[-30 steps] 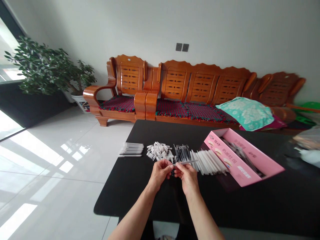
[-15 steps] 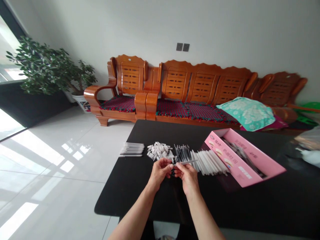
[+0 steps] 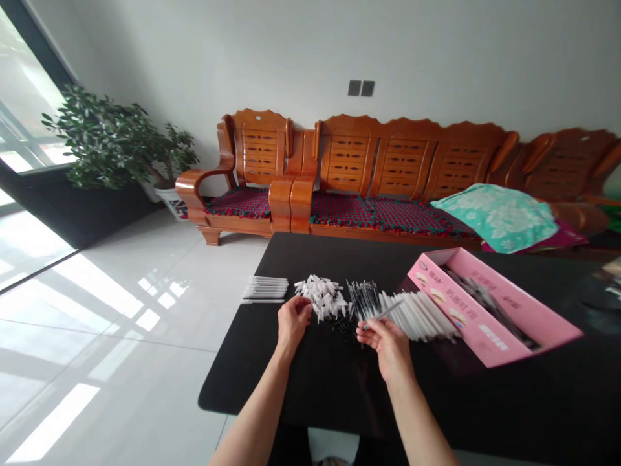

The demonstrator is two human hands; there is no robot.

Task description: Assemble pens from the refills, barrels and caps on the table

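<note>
Lettering in Chinese characters runs along the pink box (image 3: 478, 317) in the head view, beside small food pictures and a pale label, all too blurred to read surely. Pinched between the right hand's (image 3: 388, 343) thumb and fingers, a slim, greyish, straight tube (image 3: 388, 311) slants up over the white tubes (image 3: 422, 316). The left hand (image 3: 294, 320), fingers curled nearly closed, is by the white caps (image 3: 323, 294); whether it grips anything, I cannot tell.
</note>
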